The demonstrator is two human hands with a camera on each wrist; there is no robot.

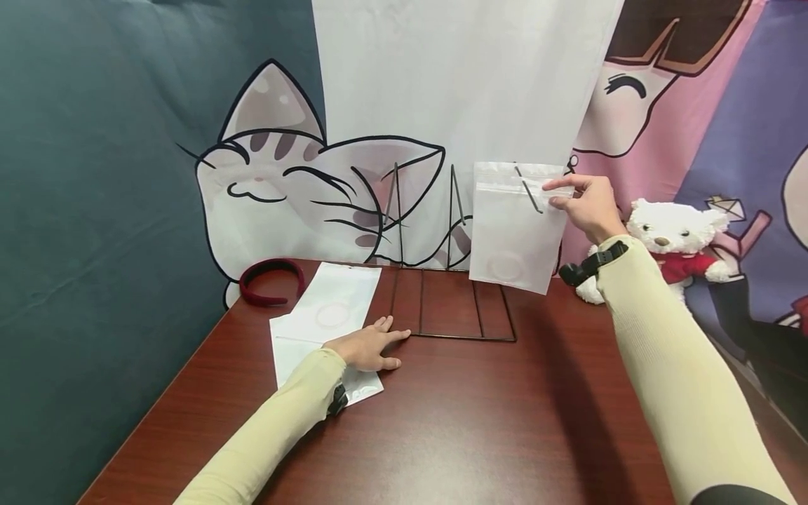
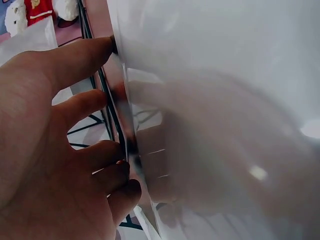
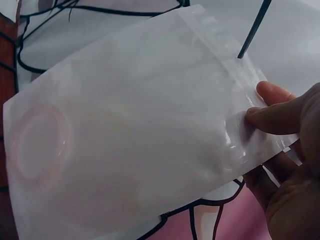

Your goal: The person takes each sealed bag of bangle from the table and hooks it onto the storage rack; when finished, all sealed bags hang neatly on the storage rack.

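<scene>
At the upper right of the head view, my right hand (image 1: 593,207) pinches the top right edge of a white translucent zip bag (image 1: 514,238) between thumb and fingers. A round ring shape (image 3: 37,145) shows through its lower part. One prong (image 1: 529,193) of the black wire rack (image 1: 463,338) crosses the front of the bag's top; in the right wrist view it meets the bag near the zip strip. My left hand (image 1: 366,349), fingers spread, rests low at the rack's front left corner, over the edge of white bags (image 1: 328,301) lying on the table.
A dark red headband (image 1: 271,301) lies at the table's back left. Two more prongs (image 1: 457,196) stand up at the rack's left and middle. To the right, a white teddy bear (image 1: 672,231) in red sits by the printed cloth. The brown table (image 1: 467,435) reaches toward me.
</scene>
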